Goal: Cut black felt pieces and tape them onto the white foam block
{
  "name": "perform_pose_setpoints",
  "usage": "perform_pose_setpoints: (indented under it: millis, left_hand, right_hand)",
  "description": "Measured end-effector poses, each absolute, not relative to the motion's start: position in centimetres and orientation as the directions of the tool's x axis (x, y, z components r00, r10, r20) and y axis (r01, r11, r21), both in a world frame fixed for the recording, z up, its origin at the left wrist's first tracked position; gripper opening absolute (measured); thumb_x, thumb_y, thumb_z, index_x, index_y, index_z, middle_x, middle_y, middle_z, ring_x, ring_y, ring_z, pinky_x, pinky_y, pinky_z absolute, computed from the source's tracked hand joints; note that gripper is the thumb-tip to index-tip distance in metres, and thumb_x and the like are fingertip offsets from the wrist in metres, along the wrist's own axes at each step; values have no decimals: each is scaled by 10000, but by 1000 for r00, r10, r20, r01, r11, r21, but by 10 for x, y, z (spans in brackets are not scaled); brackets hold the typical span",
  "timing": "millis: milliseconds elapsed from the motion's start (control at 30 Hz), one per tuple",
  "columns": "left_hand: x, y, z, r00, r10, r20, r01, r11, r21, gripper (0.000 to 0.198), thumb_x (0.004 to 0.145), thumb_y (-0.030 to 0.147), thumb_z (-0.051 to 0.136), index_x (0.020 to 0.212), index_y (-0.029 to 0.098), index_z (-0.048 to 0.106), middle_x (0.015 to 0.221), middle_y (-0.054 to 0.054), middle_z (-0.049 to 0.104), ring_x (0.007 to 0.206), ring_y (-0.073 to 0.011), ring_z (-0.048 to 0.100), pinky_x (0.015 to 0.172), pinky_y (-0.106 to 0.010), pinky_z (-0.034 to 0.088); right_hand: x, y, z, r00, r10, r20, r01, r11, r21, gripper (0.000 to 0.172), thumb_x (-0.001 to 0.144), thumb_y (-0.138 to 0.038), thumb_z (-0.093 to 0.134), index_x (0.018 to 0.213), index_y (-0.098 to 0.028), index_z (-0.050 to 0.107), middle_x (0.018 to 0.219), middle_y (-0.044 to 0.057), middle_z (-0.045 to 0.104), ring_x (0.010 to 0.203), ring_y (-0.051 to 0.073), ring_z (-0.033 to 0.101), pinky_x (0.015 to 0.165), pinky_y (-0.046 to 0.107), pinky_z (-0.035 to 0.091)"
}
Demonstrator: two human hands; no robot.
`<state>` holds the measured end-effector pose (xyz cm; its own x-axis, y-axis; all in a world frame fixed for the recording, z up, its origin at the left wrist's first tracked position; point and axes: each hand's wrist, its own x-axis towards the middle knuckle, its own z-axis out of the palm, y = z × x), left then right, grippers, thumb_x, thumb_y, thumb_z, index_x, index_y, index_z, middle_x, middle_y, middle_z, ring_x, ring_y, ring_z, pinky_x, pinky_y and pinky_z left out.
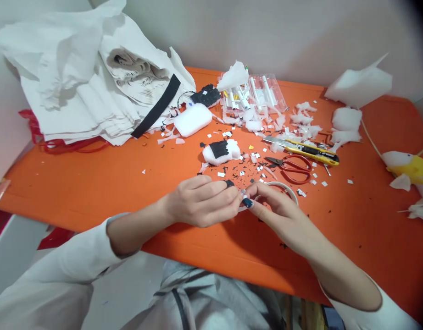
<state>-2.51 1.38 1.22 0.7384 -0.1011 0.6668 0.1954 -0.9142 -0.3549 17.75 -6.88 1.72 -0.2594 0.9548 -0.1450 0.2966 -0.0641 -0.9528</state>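
Note:
My left hand is closed, its fingers curled together in front of me, just above the orange table. Against it, my right hand pinches a small whitish piece between thumb and forefinger. The fingers hide most of this piece, and what the left hand grips is mostly covered. A roll of tape lies partly behind my right hand. Just beyond my hands rests a white foam piece with a black patch on it. Red-handled scissors lie to the right, blades partly apart.
A yellow utility knife has its blade out. Black and white scraps are scattered around. Behind are a white foam block, a clear case of markers, and stacked white sheets with a black strip. A yellow-white fish shape lies right.

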Motion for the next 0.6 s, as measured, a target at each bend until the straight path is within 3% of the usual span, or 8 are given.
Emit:
perform_pose_setpoints:
  millis: [133, 200, 300, 400, 600]
  left_hand:
    - [-27, 15, 5, 732, -65, 678, 155, -953, -259, 38, 862, 233, 663, 873, 216, 695, 895, 5, 742, 751, -122, 609, 639, -263, 444]
    - [-26, 16, 1, 734, 90, 673, 174, -983, -59, 98, 885, 197, 621, 968, 201, 674, 892, -22, 732, 788, -139, 613, 698, -271, 457]
    - [-22, 17, -2, 747, 390, 538, 207, -906, 370, 140, 904, 152, 559, 1017, 192, 632, 883, -48, 693, 856, -155, 612, 811, -298, 461]
    - [-19, 16, -1, 802, 493, 337, 178, -736, 653, 100, 916, 161, 518, 930, 172, 617, 882, -52, 665, 873, -157, 595, 857, -310, 446]
    - [-17, 11, 0, 827, 549, 119, 206, -494, 845, 110, 928, 209, 510, 864, 167, 588, 854, -26, 621, 829, -133, 565, 790, -256, 426]
  right_hand:
    - [178, -68, 12, -299, 933, -202, 148, -164, -975, 130, 955, -322, 482, 876, -232, 533, 834, -9, 571, 809, 148, 541, 744, 257, 441]
    - [179, -68, 11, -293, 938, -184, 163, -140, -977, 119, 954, -308, 482, 878, -232, 533, 827, -14, 572, 796, 145, 541, 738, 256, 433]
    - [180, -67, 13, -241, 963, -124, 302, -47, -952, 113, 959, -290, 484, 884, -233, 547, 839, -16, 570, 783, 142, 526, 722, 257, 410]
    - [180, -66, 16, -215, 974, -65, 476, 47, -878, 111, 962, -246, 487, 871, -227, 550, 834, -15, 563, 787, 145, 508, 731, 264, 384]
    - [178, -66, 20, -256, 966, -32, 594, 132, -794, 122, 963, -179, 482, 861, -216, 538, 854, -11, 562, 820, 147, 504, 771, 269, 371]
